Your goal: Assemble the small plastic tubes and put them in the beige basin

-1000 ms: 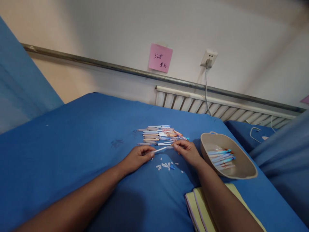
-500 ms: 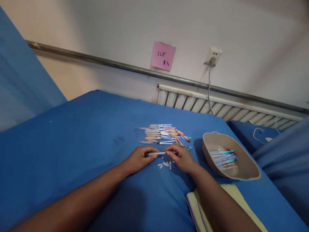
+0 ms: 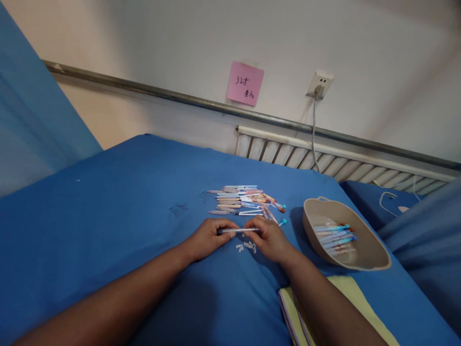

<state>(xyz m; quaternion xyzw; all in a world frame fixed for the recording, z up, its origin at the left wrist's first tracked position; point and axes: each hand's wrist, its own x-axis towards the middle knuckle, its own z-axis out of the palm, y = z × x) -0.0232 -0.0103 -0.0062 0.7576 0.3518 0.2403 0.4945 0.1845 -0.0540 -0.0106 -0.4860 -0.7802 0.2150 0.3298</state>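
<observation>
Right hand (image 3: 270, 239) clear of basin rim (image 3: 365, 235)

The blue-draped surface (image 3: 118, 211) bears loose pens (image 3: 229, 202), small white bits (image 3: 248, 245), a beige basin (image 3: 370, 247) and folded yellow cloth (image 3: 347, 289).

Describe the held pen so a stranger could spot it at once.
On the blue sheet, find the pile of pens. Nearer the camera, a pen bridges the left hand and right hand. It alone is held; its neighbours lie loose.
</observation>
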